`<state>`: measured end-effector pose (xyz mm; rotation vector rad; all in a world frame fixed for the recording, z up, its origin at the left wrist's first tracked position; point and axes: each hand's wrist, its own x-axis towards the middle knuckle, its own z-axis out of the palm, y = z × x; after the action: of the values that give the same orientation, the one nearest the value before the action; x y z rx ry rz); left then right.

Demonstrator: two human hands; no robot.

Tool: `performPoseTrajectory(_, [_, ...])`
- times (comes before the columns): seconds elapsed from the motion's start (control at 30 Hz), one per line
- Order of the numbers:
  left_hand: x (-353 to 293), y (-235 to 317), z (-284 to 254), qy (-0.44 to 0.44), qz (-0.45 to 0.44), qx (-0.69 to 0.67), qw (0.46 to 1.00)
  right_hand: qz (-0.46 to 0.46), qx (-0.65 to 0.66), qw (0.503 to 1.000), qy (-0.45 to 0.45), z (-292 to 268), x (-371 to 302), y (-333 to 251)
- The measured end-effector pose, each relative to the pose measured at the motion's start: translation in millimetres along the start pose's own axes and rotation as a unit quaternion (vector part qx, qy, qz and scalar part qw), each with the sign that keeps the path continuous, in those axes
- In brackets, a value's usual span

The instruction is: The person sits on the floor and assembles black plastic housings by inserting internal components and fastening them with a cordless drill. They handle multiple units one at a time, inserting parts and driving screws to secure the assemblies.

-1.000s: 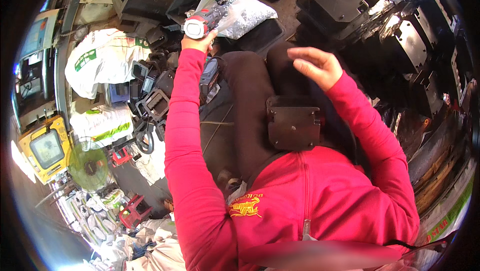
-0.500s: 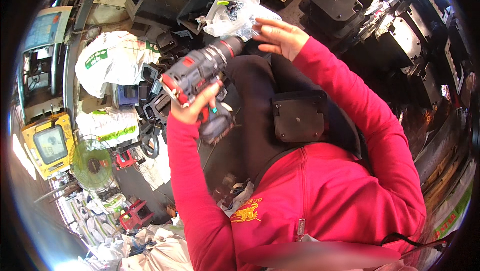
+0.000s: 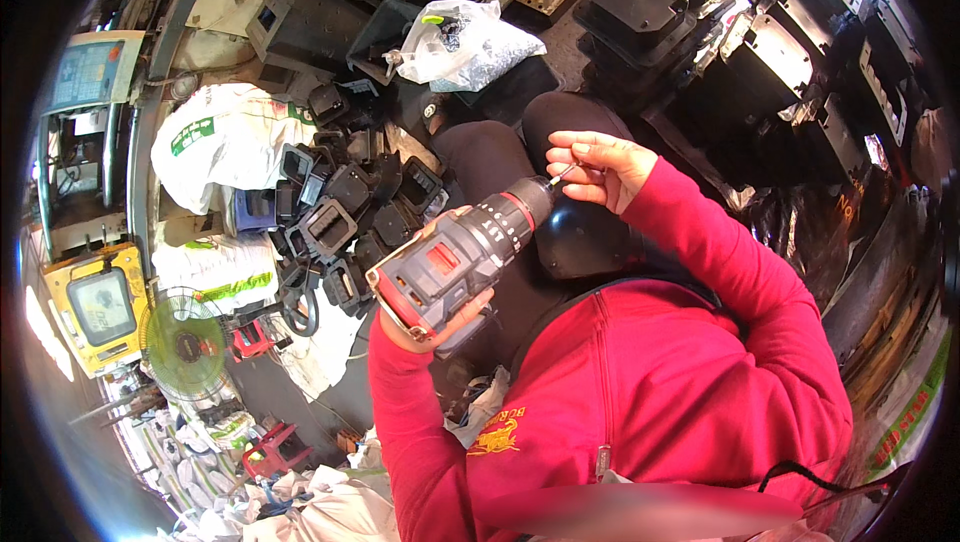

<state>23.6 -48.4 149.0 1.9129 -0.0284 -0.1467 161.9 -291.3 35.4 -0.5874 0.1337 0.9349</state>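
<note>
My left hand point(image 3: 462, 318) is wrapped round a black and red cordless drill point(image 3: 447, 264), held over my lap and tilted toward the upper right. A short bit point(image 3: 557, 179) sticks out of its chuck. At the bit's tip, my right hand point(image 3: 612, 168) pinches what looks like a small screw, mostly hidden by the fingers. Below that hand a glossy black plastic casing point(image 3: 585, 237) lies on my lap, partly covered by the drill and arm. Beyond my knees rests a clear plastic bag point(image 3: 470, 52) with small dark pieces in it.
Black plastic frames point(image 3: 330, 227) lie heaped on the left, near a white sack point(image 3: 222, 142). A green fan point(image 3: 187, 344) stands by a yellow-framed unit point(image 3: 98, 300). Stacked black casings point(image 3: 640, 7) fill the upper right.
My right hand has come back from the plastic bag toward me, to the drill's tip. The drill has shifted right and nearer, over the casing on my lap.
</note>
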Motion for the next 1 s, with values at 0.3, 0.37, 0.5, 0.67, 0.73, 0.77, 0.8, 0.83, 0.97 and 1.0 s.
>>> performPoseTrajectory(0.3, [0.1, -4.4, 12.2, -0.019, 0.066, 0.09, 0.994, -0.034, 0.066, 0.996, 0.055, 18.7, -18.4, 7.0])
performPoseTrajectory(0.37, [-0.2, -7.6, 13.1, -0.02, 0.068, 0.079, 0.994, -0.041, 0.067, 0.995, 0.061, 18.5, -19.5, 9.7])
performPoseTrajectory(0.5, [-2.7, -10.2, 15.8, -0.02, 0.057, 0.071, 0.996, -0.05, 0.105, 0.991, 0.059, 15.5, -19.1, 13.7])
performPoseTrajectory(0.67, [-3.1, -10.6, 17.3, -0.034, 0.065, 0.11, 0.991, -0.049, 0.137, 0.987, 0.073, 13.4, -20.7, 13.8])
performPoseTrajectory(0.73, [-3.3, -11.1, 18.1, -0.028, 0.061, 0.113, 0.991, -0.052, 0.13, 0.987, 0.076, 14.5, -22.7, 14.8])
performPoseTrajectory(0.77, [-2.8, -11.5, 18.2, -0.029, 0.058, 0.109, 0.992, -0.057, 0.127, 0.988, 0.067, 15.3, -23.2, 15.0])
performPoseTrajectory(0.8, [-2.5, -11.7, 18.7, -0.03, 0.054, 0.105, 0.993, -0.056, 0.128, 0.987, 0.077, 15.9, -23.8, 15.3])
performPoseTrajectory(0.83, [-2.2, -11.9, 19.2, -0.032, 0.051, 0.1, 0.993, -0.059, 0.131, 0.986, 0.078, 16.3, -24.3, 15.7])
performPoseTrajectory(0.97, [-1.6, -9.7, 21.8, -0.036, 0.069, 0.163, 0.984, -0.057, 0.146, 0.984, 0.085, 16.7, -24.4, 17.2])
performPoseTrajectory(1.0, [-1.7, -8.3, 22.3, -0.044, 0.076, 0.176, 0.98, -0.057, 0.146, 0.984, 0.084, 16.7, -24.2, 17.7])
